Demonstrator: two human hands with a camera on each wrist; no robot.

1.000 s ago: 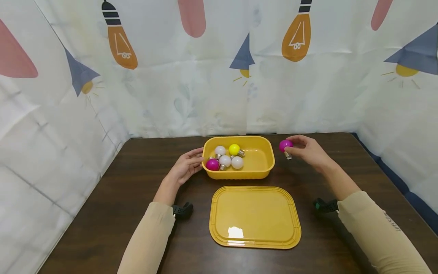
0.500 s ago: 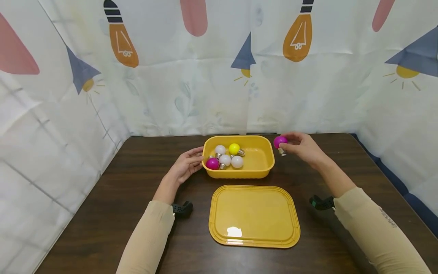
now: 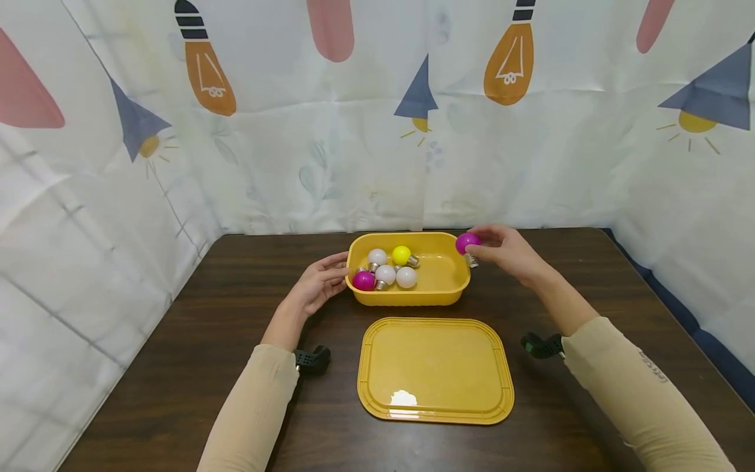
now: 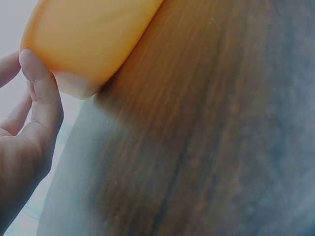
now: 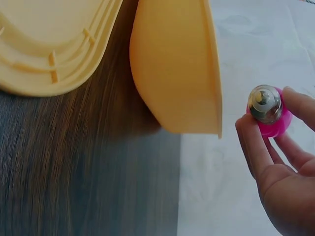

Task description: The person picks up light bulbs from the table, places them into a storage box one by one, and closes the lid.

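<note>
A yellow rectangular box (image 3: 445, 270) stands at the table's back. My right hand (image 3: 512, 254) pinches a magenta light bulb (image 3: 466, 243) at the box's right rim, thumb and fingers around the round part. In the right wrist view the bulb's metal screw base (image 5: 265, 102) faces the camera. Relaxed fingers of my left hand (image 3: 315, 283) touch the box's left end; the left wrist view shows a fingertip (image 4: 30, 61) against its wall. Inside the box, toward the left, lie several white bulbs (image 3: 407, 277), a yellow bulb (image 3: 402, 255) and another magenta bulb (image 3: 364, 281).
A flat yellow lid (image 3: 435, 370) lies in front of the box on the dark wooden table (image 3: 194, 354). Behind and beside the table hangs a white printed cloth (image 3: 354, 164). Each wrist wears a black strap (image 3: 312, 359).
My right hand has carried the magenta bulb leftward, from beside the box to its right rim. The left hand stays at the box's left end, and the other bulbs have not moved.
</note>
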